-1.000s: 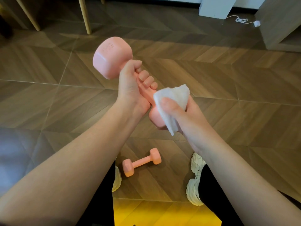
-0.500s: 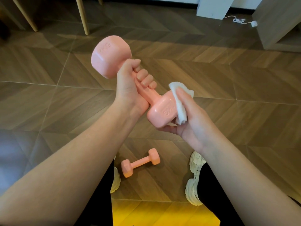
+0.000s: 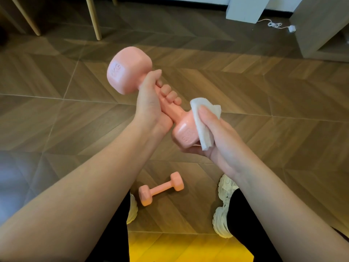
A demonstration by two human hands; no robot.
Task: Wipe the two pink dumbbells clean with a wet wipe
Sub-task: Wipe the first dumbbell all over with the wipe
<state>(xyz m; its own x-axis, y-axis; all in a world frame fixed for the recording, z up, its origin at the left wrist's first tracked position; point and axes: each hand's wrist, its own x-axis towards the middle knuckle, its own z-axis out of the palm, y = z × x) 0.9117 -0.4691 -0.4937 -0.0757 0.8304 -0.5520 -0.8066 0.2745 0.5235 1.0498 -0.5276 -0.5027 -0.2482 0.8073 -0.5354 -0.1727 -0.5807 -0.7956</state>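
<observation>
My left hand [image 3: 151,103] grips the handle of a pink dumbbell [image 3: 128,69], held tilted in the air with one head up at the left and the other head low at the right. My right hand [image 3: 217,137] holds a white wet wipe [image 3: 203,125] folded over that lower head, thumb on top and fingers underneath. A second pink dumbbell [image 3: 161,188] lies on the wooden floor between my feet.
My two white shoes [image 3: 223,207] stand on the herringbone wooden floor [image 3: 56,110]. Wooden furniture legs [image 3: 93,17] rise at the back left. A white block [image 3: 245,9], a white cable [image 3: 275,25] and a grey cabinet [image 3: 321,27] are at the back right.
The wipe slid from covering the lower head's end face round to its right side, so the embossed face now shows. My left hand has kept its grip, the dumbbell barely shifting.
</observation>
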